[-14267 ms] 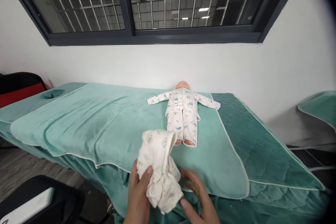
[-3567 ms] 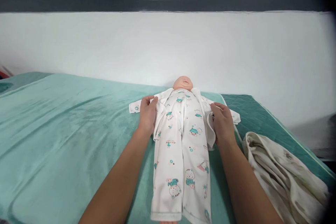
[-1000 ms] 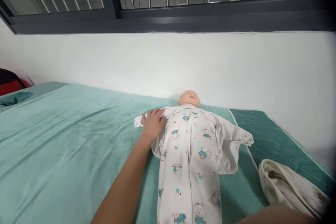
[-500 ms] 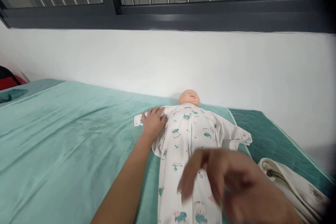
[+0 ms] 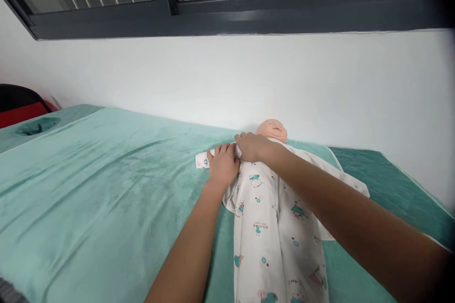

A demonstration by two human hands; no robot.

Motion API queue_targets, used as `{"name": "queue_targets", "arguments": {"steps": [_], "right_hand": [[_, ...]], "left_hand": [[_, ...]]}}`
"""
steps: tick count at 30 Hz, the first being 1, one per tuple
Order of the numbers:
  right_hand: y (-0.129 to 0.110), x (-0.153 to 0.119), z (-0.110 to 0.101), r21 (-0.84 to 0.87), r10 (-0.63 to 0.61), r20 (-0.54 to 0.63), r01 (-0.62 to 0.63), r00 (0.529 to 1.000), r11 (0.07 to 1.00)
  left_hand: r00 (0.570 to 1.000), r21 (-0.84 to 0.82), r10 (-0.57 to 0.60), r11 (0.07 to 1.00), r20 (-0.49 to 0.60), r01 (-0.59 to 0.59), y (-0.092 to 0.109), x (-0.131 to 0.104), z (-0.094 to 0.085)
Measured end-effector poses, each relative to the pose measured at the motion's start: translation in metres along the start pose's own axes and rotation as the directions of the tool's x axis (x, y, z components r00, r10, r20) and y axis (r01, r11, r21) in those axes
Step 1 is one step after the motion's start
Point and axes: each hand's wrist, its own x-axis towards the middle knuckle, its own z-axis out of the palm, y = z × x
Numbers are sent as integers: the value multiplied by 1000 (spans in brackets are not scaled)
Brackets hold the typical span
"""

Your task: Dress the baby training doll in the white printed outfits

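Left hand, grip spread, lies on printed sleeve of baby doll; right hand curls beside it, whether pinching cannot be determined.

left forearm: bare, tapering | right forearm: bare, tapering | fingers: bare, slender

Doll's clothes: white ground, scattered print of teal and pink cartoon animals, houses and small dots. Doll's head: plain pinkish peach. Blanket: plain light teal, pale edging. Bed cover: darker teal. Wall: white. Window frame: dark grey.
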Motion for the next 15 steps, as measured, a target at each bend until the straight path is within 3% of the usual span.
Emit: {"name": "queue_targets", "arguments": {"steps": [6,15], "right_hand": [[-7,17,15,-49,-22,74,25,997,998],[23,-13,-9,-92,-87,22,88,996,992]], "left_hand": [[1000,80,13,997,-10,-12,1,-2,2],[983,32,-93,995,-157,99,4,-5,-6]]}}
